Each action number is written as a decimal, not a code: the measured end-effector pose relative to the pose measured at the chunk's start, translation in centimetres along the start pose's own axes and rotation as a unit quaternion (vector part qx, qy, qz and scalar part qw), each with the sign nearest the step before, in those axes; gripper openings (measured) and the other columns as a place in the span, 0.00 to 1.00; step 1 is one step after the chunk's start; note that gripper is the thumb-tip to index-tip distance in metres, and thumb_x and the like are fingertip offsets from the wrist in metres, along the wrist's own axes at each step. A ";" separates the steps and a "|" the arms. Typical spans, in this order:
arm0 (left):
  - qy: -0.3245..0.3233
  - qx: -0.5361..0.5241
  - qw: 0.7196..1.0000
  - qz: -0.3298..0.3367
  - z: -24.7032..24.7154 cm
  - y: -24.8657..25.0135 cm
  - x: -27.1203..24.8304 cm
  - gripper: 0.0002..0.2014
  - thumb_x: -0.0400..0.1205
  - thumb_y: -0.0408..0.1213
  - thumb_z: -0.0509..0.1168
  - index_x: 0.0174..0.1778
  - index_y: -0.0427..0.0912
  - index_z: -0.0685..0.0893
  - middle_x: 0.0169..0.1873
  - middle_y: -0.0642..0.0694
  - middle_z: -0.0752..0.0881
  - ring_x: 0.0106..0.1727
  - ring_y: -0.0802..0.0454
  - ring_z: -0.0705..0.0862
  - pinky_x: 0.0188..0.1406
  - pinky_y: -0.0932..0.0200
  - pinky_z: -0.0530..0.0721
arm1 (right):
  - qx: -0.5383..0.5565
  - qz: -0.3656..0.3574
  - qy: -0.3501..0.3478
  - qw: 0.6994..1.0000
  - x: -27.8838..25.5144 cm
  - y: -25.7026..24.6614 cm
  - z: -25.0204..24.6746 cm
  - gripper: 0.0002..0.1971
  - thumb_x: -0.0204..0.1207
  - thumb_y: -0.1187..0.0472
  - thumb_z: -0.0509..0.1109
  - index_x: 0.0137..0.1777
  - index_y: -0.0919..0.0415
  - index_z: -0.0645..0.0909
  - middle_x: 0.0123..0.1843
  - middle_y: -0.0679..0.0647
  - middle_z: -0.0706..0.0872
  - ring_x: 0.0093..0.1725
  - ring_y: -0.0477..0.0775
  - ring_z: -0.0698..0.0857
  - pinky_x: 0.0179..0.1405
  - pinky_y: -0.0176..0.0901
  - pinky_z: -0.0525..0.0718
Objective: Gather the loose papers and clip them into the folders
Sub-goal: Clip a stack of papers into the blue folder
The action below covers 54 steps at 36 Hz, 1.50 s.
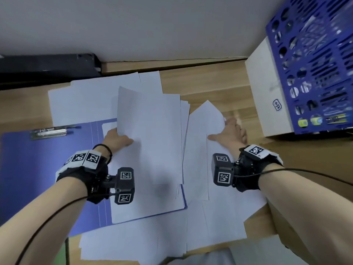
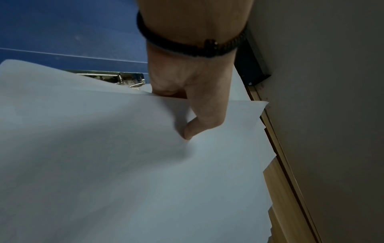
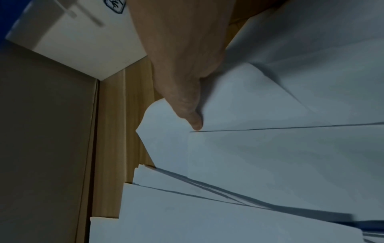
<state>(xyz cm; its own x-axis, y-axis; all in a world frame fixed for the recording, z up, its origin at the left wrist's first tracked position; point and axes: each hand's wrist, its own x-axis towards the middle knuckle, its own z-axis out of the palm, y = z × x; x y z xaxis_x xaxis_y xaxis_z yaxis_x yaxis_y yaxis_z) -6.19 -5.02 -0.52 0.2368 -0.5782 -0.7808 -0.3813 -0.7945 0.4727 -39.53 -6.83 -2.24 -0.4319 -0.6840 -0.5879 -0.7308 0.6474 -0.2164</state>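
**Two hands collecting loose sheets over an open folder**

The loose white paper sheets (image 1: 149, 131) lie spread over the middle of the head view, many overlapping at different angles, some on the open blue plastic folder (image 1: 38, 169) at the left and some directly on the light wooden table (image 1: 210, 83). The folder lies flat and open with its metal clip (image 1: 49, 131) at its upper edge, uncovered, probably so that a finished pile can go under it.

The left hand (image 1: 116, 139) pinches one lifted group of sheets near the lower left edge: the thumb lies on top, and the other fingers are hidden under the paper. I think it keeps the collected pile in one place. The right hand (image 1: 229, 133) lies with straight fingers on a tilted sheet (image 1: 206, 119) at the centre right and holds nothing; it seems to press the sheet in order to slide it toward the pile.

At the far right stand a white cardboard box (image 1: 267, 88) and a blue perforated plastic file rack (image 1: 315, 64), well apart from the papers.
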 end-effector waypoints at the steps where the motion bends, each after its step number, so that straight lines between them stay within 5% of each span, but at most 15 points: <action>1: -0.002 -0.003 1.000 -0.004 -0.1 0.0 0.0 0.11 0.76 0.26 0.67 0.53 0.40 0.82 0.53 0.36 0.87 0.54 0.36 0.86 0.59 0.40 0.85 | -0.006 -0.009 -0.008 1.000 0.0 -0.2 -0.1 0.44 0.59 0.47 0.82 0.74 0.57 0.67 0.72 0.59 0.72 0.72 0.64 0.66 0.70 0.59 0.69; 7: -0.023 -0.020 0.999 -0.013 -0.5 -0.2 0.2 0.14 0.77 0.27 0.69 0.58 0.37 0.82 0.54 0.35 0.87 0.56 0.34 0.86 0.62 0.38 0.83 | -0.051 -0.046 -0.010 0.998 -0.4 -1.2 -0.1 0.31 0.66 0.51 0.78 0.69 0.57 0.75 0.74 0.59 0.64 0.74 0.64 0.61 0.72 0.54 0.65; 13: -0.012 -0.024 1.000 0.003 0.0 -0.3 -0.2 0.12 0.78 0.25 0.67 0.56 0.40 0.81 0.52 0.37 0.86 0.55 0.36 0.85 0.57 0.45 0.84 | -0.030 -0.022 -0.002 0.999 -1.0 -1.3 -0.1 0.47 0.63 0.51 0.81 0.77 0.62 0.58 0.76 0.60 0.58 0.75 0.64 0.58 0.65 0.60 0.72; 19: -0.005 -0.019 1.000 0.011 0.2 -0.4 -0.7 0.10 0.78 0.25 0.65 0.53 0.41 0.81 0.50 0.38 0.85 0.54 0.37 0.84 0.55 0.47 0.82 | -0.007 -0.013 -0.012 1.000 -1.2 -0.9 -0.2 0.54 0.64 0.51 0.82 0.81 0.67 0.50 0.76 0.65 0.62 0.77 0.66 0.61 0.73 0.57 0.66; 27: -0.002 -0.033 0.999 0.022 0.4 -0.6 -1.1 0.16 0.79 0.26 0.66 0.62 0.41 0.81 0.54 0.40 0.86 0.56 0.38 0.84 0.57 0.48 0.82 | 0.021 -0.009 -0.043 0.999 -2.2 -1.2 -0.4 0.35 0.66 0.60 0.78 0.70 0.66 0.67 0.63 0.60 0.80 0.58 0.65 0.82 0.52 0.56 0.86; 30: -0.003 -0.032 0.999 0.024 0.4 -0.7 -1.2 0.16 0.78 0.26 0.66 0.61 0.42 0.81 0.53 0.40 0.86 0.57 0.38 0.85 0.60 0.46 0.83 | 0.044 0.000 -0.071 0.997 -2.4 -0.9 -0.2 0.24 0.64 0.60 0.75 0.61 0.61 0.77 0.56 0.57 0.86 0.52 0.62 0.86 0.53 0.55 0.87; 33: 0.000 -0.028 0.999 0.029 0.4 -0.8 -1.3 0.16 0.78 0.26 0.66 0.61 0.42 0.81 0.53 0.41 0.86 0.57 0.38 0.85 0.62 0.43 0.83 | 0.082 0.014 -0.095 0.992 -3.0 -0.6 -0.1 0.21 0.67 0.60 0.72 0.61 0.59 0.78 0.53 0.56 0.86 0.51 0.62 0.86 0.53 0.54 0.87; 38: -0.007 -0.023 0.999 0.034 0.3 -1.1 -1.3 0.17 0.78 0.27 0.66 0.63 0.42 0.81 0.54 0.41 0.86 0.56 0.39 0.84 0.61 0.44 0.82 | 0.116 0.013 -0.131 0.984 -3.6 0.0 -0.4 0.27 0.60 0.55 0.70 0.63 0.56 0.78 0.53 0.54 0.87 0.52 0.61 0.87 0.55 0.56 0.87; 41: -0.015 -0.018 0.999 0.039 0.4 -1.4 -1.5 0.17 0.78 0.27 0.66 0.63 0.42 0.80 0.55 0.41 0.86 0.56 0.39 0.84 0.61 0.44 0.82 | 0.118 0.012 -0.148 0.982 -4.6 0.0 -1.1 0.20 0.71 0.63 0.67 0.65 0.59 0.77 0.56 0.57 0.86 0.54 0.62 0.86 0.55 0.52 0.86; 45: -0.020 -0.005 0.999 0.045 0.4 -2.2 -1.8 0.14 0.79 0.27 0.66 0.60 0.42 0.80 0.52 0.41 0.85 0.54 0.39 0.83 0.54 0.49 0.81 | 0.120 0.012 -0.094 0.988 -6.2 -0.3 -1.7 0.19 0.75 0.66 0.61 0.66 0.60 0.77 0.56 0.57 0.86 0.51 0.62 0.84 0.49 0.48 0.85; 49: -0.031 0.015 0.998 0.043 0.1 -3.2 -2.4 0.11 0.79 0.24 0.63 0.56 0.39 0.80 0.48 0.40 0.84 0.51 0.40 0.82 0.50 0.52 0.80 | 0.126 0.016 0.035 0.991 -7.8 -0.6 -2.9 0.20 0.76 0.67 0.58 0.68 0.57 0.76 0.56 0.59 0.84 0.50 0.64 0.83 0.46 0.46 0.81; 54: -0.045 0.053 0.997 0.045 -0.8 -5.2 -2.7 0.15 0.76 0.26 0.65 0.59 0.34 0.82 0.52 0.37 0.86 0.55 0.37 0.85 0.60 0.42 0.84 | 0.197 -0.020 0.182 0.963 -9.5 -1.5 -5.1 0.18 0.77 0.67 0.58 0.64 0.54 0.77 0.60 0.58 0.84 0.57 0.65 0.82 0.47 0.47 0.76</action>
<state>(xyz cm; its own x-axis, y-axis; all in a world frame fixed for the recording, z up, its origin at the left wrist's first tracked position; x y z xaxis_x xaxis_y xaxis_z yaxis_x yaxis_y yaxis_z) -4.15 0.50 -0.53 0.1182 -0.6232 -0.7731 -0.4910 -0.7134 0.5000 -37.04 -2.98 7.65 -0.6168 -0.7368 -0.2769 -0.5242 0.6469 -0.5539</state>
